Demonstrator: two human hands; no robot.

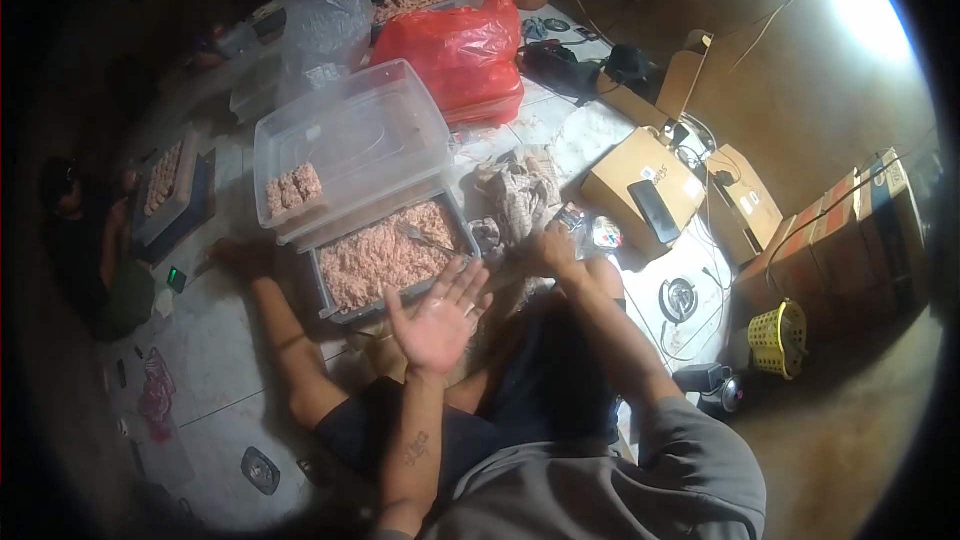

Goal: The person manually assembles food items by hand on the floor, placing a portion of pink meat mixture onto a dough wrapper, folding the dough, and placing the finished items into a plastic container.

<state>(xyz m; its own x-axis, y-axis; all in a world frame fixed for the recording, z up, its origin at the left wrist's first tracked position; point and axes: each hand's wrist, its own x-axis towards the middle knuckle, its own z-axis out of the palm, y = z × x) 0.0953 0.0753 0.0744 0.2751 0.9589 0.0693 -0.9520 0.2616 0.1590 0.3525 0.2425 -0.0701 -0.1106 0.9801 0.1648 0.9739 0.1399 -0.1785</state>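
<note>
My left hand (437, 325) is raised palm up, fingers spread, with nothing in it. It is just above the near edge of a grey tray (466, 227) full of pinkish mince (375, 260). A metal fork (425, 237) lies on the mince. A clear plastic box (400, 120) sits over the tray's far part, with small portions of mince (293, 190) in its near left corner. To the right of the tray, my right hand (552, 252) is beside a small packet (572, 218) and a crumpled cloth (518, 185). Its fingers are too unclear to read.
Behind the box stand a red plastic bag (455, 45) and a clear bag (325, 35). On the right are cardboard boxes (640, 175), one with a phone (652, 212) on it, and a yellow basket (777, 338). A person (85, 250) sits at the left by another filled tray (170, 185).
</note>
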